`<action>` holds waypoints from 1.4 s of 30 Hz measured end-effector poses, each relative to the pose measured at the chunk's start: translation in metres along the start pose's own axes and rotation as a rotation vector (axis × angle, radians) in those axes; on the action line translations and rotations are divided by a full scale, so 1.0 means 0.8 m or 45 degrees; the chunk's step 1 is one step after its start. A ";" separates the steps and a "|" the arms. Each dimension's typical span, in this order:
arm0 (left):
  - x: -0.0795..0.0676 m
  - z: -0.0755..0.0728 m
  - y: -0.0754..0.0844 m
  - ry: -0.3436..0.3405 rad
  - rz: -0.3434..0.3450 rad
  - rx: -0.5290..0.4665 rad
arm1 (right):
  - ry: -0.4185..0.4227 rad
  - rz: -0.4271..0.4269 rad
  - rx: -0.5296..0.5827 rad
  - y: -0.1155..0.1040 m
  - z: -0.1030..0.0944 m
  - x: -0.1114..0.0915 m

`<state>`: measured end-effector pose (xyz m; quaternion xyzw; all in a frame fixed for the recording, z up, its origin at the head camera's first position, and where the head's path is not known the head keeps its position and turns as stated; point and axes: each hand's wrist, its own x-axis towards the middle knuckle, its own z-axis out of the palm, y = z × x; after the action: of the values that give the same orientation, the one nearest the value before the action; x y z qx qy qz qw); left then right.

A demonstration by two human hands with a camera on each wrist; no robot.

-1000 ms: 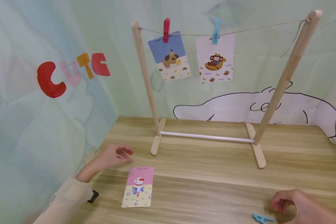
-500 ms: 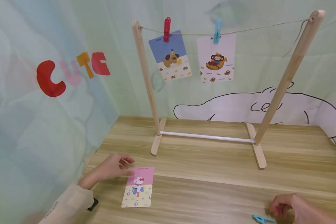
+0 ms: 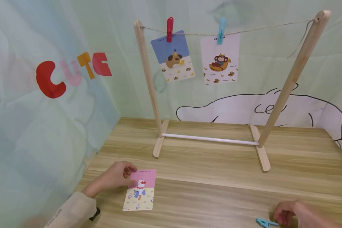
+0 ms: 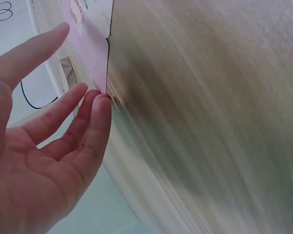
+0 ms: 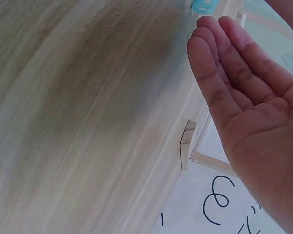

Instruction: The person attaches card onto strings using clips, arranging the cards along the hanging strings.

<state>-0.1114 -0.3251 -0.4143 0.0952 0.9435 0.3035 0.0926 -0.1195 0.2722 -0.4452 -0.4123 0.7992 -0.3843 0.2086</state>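
Note:
A pink and yellow card with a white rabbit drawing lies flat on the table. My left hand is at its upper left edge. In the left wrist view, the thumb stretches over the pink part while the fingertips meet the table by the card's corner, with a gap between them. At the lower right, my right hand hovers beside a light blue clothespin. Seen from the right wrist, its fingers are loosely extended near the clothespin and hold nothing; whether they touch it cannot be told.
A wooden stand with a white crossbar rises at the back. From its string hang a dog card under a red clothespin and a monkey card under a blue clothespin. Curtains enclose the left and back.
My left hand has come down and nearer, from above the rabbit card to its upper left edge. My right hand has lowered slightly, closer to the loose clothespin.

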 end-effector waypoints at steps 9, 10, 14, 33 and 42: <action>-0.004 0.007 0.003 0.048 -0.016 0.050 | 0.051 -0.021 -0.078 0.007 0.008 0.002; -0.004 0.007 0.004 0.056 -0.020 0.053 | 0.049 -0.023 -0.084 0.008 0.008 0.002; -0.004 0.011 0.004 0.071 -0.030 0.072 | 0.039 -0.032 -0.088 0.011 0.009 0.001; -0.002 0.016 0.004 0.110 -0.077 0.120 | 0.065 0.020 -0.118 0.012 0.012 -0.001; -0.002 0.013 0.005 0.094 -0.112 0.103 | 0.033 0.088 -0.114 0.011 0.012 0.003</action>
<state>-0.1069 -0.3170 -0.4200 0.0460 0.9611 0.2640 0.0672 -0.1191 0.2695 -0.4580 -0.3883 0.8321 -0.3459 0.1929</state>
